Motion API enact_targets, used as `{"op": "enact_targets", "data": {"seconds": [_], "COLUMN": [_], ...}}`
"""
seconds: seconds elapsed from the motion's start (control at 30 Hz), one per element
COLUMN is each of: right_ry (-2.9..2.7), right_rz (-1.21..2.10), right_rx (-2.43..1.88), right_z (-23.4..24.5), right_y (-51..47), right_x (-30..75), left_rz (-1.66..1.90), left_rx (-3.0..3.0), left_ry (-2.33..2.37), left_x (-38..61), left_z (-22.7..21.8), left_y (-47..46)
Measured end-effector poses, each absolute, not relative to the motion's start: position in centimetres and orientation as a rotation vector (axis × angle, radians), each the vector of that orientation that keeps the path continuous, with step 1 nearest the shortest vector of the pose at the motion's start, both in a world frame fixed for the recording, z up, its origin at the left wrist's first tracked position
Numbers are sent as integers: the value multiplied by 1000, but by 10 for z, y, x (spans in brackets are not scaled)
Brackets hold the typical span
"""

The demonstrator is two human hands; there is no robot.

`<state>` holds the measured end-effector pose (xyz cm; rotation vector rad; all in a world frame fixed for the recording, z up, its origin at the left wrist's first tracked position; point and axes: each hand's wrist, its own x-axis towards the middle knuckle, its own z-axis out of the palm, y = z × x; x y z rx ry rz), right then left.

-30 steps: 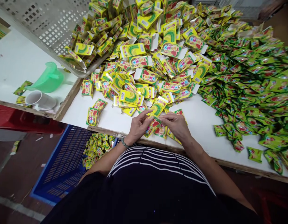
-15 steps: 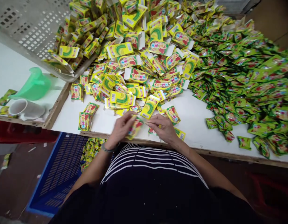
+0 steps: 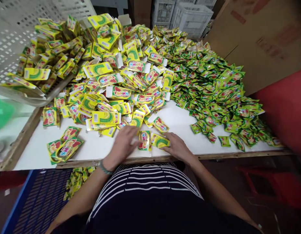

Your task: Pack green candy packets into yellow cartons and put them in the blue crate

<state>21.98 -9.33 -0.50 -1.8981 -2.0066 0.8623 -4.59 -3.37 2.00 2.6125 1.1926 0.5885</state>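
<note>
My left hand (image 3: 122, 144), partly smeared by motion, is closed on a small red-and-yellow carton (image 3: 144, 140) that stands near the front edge of the white table (image 3: 184, 120). My right hand (image 3: 177, 148) lies flat with its fingertips touching a flat yellow-green carton (image 3: 160, 140) just right of the first one. Right behind both hands spreads a big heap of the same yellow cartons (image 3: 104, 81). A heap of green sachets (image 3: 214, 87) fills the table's right half. Two more cartons (image 3: 64, 148) lie at the front left.
A white perforated crate (image 3: 9, 48) holding cartons tilts onto the table at the back left, beside a green jug (image 3: 1, 112). A blue crate (image 3: 31, 201) with filled cartons sits on the floor, lower left. At the right are cardboard (image 3: 262, 39) and something red (image 3: 287, 107).
The view has swung right and up. My hands have dropped to the table edge and drawn apart: the left keeps the small carton, the right has moved onto a flat carton.
</note>
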Motion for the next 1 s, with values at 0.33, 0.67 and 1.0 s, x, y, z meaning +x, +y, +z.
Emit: {"op": "enact_targets", "data": {"seconds": [0.33, 0.67, 1.0], "right_ry": [-1497, -1784, -2172], "right_rz": [846, 977, 846], "right_rx": [-1668, -1840, -1654], "right_z": [1, -12, 5], "right_y": [17, 104, 159], "right_x": [272, 261, 183], "left_rz": [69, 1087, 1191], "left_rx": [2658, 1123, 1082], "left_ry": [770, 1034, 1079], "left_x": [30, -13, -29], "left_z": [-3, -3, -12], "left_y": [-20, -8, 20]}}
